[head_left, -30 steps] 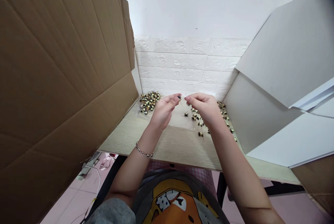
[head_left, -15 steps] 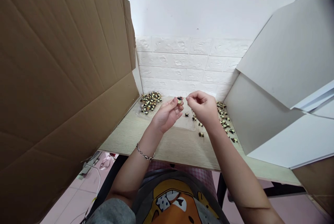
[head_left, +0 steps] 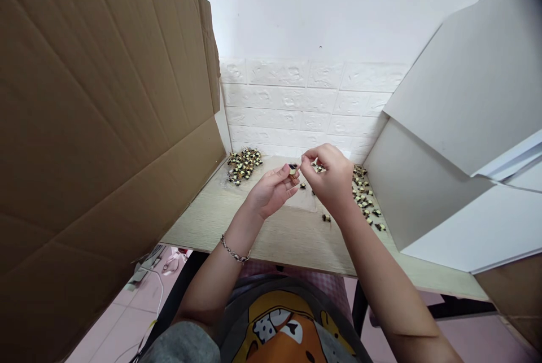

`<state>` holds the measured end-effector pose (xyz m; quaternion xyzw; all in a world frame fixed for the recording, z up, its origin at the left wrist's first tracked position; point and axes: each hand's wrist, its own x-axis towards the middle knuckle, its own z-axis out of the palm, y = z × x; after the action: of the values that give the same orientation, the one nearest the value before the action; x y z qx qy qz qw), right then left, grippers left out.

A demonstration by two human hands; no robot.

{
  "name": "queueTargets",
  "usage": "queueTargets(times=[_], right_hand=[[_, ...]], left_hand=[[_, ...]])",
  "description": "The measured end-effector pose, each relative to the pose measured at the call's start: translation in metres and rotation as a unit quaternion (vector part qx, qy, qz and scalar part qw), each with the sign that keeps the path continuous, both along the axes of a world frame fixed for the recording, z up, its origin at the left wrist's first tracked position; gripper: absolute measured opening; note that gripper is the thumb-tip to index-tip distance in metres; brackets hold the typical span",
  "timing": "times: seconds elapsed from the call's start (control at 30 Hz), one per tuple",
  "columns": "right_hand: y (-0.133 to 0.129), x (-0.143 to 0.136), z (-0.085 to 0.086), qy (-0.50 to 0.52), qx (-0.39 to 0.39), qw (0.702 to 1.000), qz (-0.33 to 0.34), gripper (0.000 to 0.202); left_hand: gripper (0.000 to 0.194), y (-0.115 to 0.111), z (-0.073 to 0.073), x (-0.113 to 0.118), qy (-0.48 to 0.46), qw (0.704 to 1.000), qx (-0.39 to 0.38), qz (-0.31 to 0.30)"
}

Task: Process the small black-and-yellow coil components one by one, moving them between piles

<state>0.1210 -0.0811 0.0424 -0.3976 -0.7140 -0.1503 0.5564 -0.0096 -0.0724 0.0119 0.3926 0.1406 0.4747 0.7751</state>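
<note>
A small wire-wound coil (head_left: 292, 170), pale yellow round its middle with dark ends, is pinched between the thumb and fingers of my left hand (head_left: 271, 191). Thin copper-coloured leads stick out below it. Close on its right, my right hand (head_left: 330, 176) has thumb and forefinger pressed together at the coil's edge. What lies in that pinch is too small to make out, possibly a lead. On the table beneath my hands lie single coils, one (head_left: 302, 186) between the hands and another (head_left: 326, 218) below my right wrist.
A heap of coils (head_left: 243, 165) on clear plastic lies at the back left of the table (head_left: 271, 239). More coils (head_left: 367, 205) are scattered along the right. A tall cardboard sheet (head_left: 105, 97) borders the left; white panels (head_left: 449, 182) stand on the right.
My right hand has shifted slightly left, its fingertips now close against the coil. The coil has turned and moved a little lower in my left hand.
</note>
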Motion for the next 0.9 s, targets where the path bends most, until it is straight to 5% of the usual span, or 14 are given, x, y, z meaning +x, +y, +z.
queueTargets(times=[0.2,0.6,0.9], right_hand=[[-0.002,-0.001,0.003,0.010,-0.031,0.999,0.020,0.009],[-0.002,-0.001,-0.003,0.117,-0.210,0.966,0.092,0.009],[-0.004,-0.004,-0.004,0.211,-0.303,0.919,0.135,0.009]], left_hand=[[0.023,0.000,0.005,-0.002,0.073,0.993,0.078,0.054],[0.015,0.004,0.001,-0.014,0.179,0.933,0.248,0.189],[0.013,0.003,-0.004,-0.004,0.142,0.914,0.274,0.265]])
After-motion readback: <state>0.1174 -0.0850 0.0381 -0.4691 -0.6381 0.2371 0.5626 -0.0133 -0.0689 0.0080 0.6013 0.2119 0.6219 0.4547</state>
